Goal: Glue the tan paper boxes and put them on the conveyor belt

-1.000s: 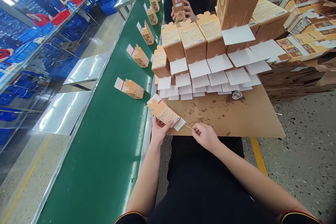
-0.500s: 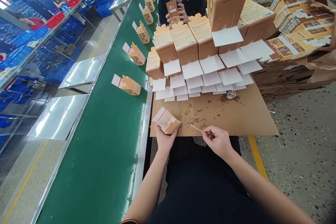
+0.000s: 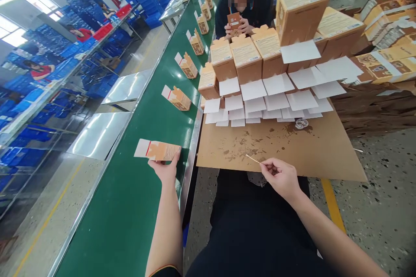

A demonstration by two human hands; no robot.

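Observation:
My left hand [image 3: 165, 170] grips a small brown carton [image 3: 164, 150] over the green conveyor belt [image 3: 130, 199]. The carton's white flap with a red strip stands out to the left; whether its base touches the belt I cannot tell. In my right hand [image 3: 279, 177] a thin cotton swab [image 3: 252, 159] is pinched, its tip pointing left above the brown cardboard sheet [image 3: 328, 156]. Dark smears mark the sheet near that tip. Further up the belt, several like cartons [image 3: 181, 98] stand in a row with flaps raised.
Stacked brown boxes [image 3: 247, 58] with white flaps hanging out fill the back of the cardboard sheet. A clear ring-shaped roll [image 3: 301, 124] lies before them. Across from me a co-worker [image 3: 242, 13] holds a carton. Bundled flat cartons [image 3: 386, 62] are piled at right.
My left hand has carried the carton leftward from the cardboard sheet to over the belt. My right hand still holds the swab over the sheet. The whole view has shifted somewhat.

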